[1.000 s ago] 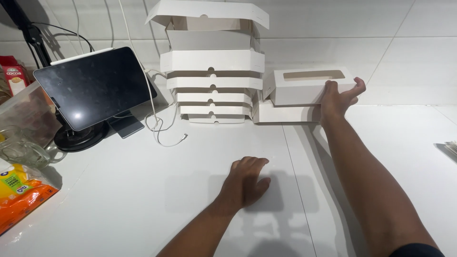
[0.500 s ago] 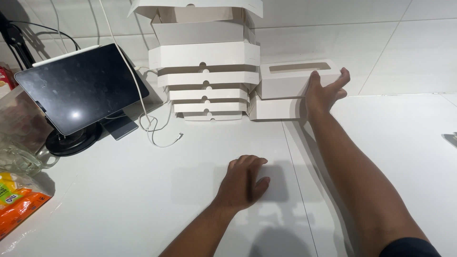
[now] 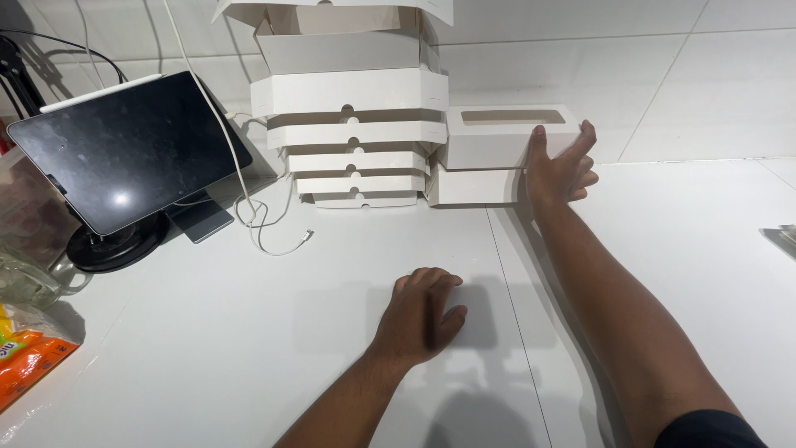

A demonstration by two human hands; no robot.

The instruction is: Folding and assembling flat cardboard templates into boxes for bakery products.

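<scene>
The right hand [image 3: 560, 170] grips the windowed box [image 3: 507, 137] at the worktop's [image 3: 207, 348] back edge; the left hand [image 3: 421, 315] rests loosely curled, empty; lifting it clear seems next.

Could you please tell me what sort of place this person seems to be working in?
Probably a food shop's packing or order counter: a stack of white takeaway boxes against a tiled wall, a tablet on a stand, and the right hand on a windowed box.

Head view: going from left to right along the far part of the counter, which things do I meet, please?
Orange packet → dark tablet on a stand → white cable → stack of white boxes → windowed white box → right hand.
</scene>
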